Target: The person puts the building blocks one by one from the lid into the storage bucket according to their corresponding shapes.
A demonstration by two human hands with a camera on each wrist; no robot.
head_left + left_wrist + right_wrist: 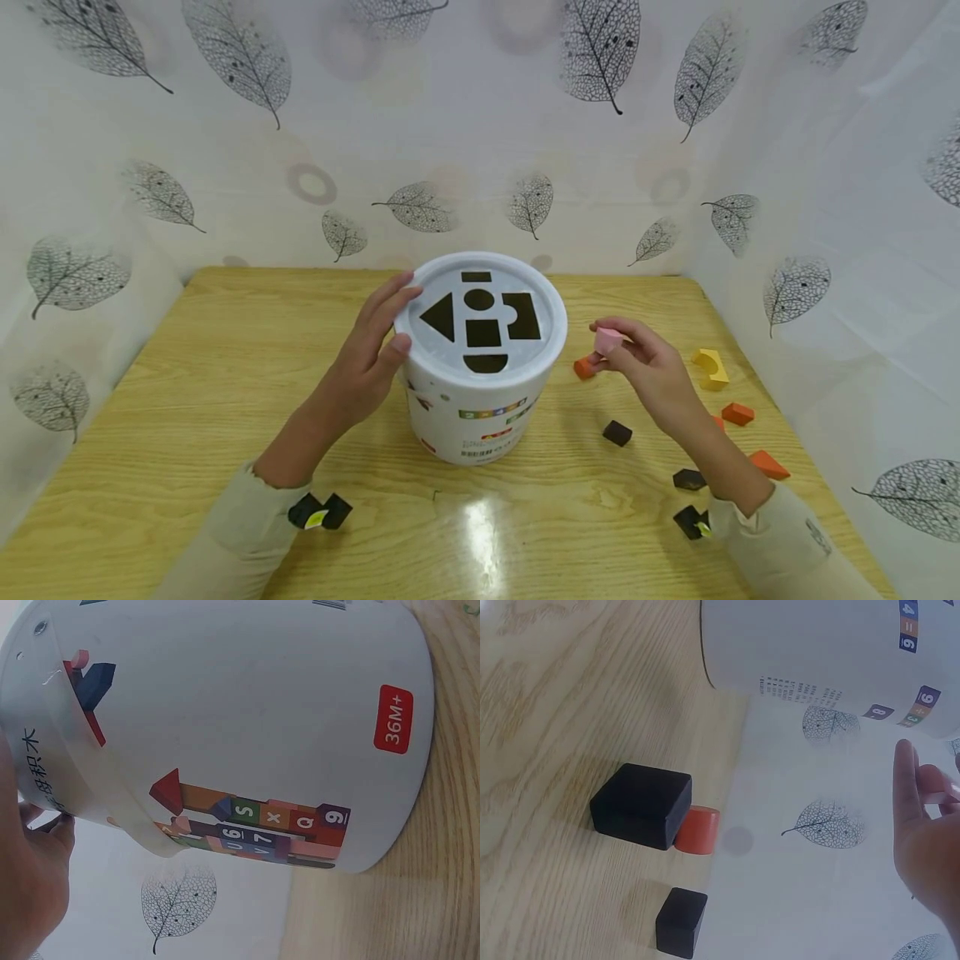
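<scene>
A white bucket [476, 417] stands upright on the wooden table, its white lid [450, 354] pierced by several shaped holes: triangle, circle, rectangles, a half-round and a notched one. My left hand [367, 354] rests against the lid's left rim, fingers over the edge; the left wrist view shows the bucket's printed side and part of that hand [34, 881]. Right of the bucket, my right hand [652, 367] pinches a small pink block [607, 340] between thumb and fingers, above the table. Just below it lies an orange-red cylinder [584, 368], with a black block [617, 432] nearer me.
Toward the right edge lie a yellow arch block [711, 369], an orange block [738, 413], an orange triangular block [768, 465] and a dark block [688, 479]. My right forearm partly hides another orange piece. A leaf-patterned cloth [450, 150] encloses the table's back and sides.
</scene>
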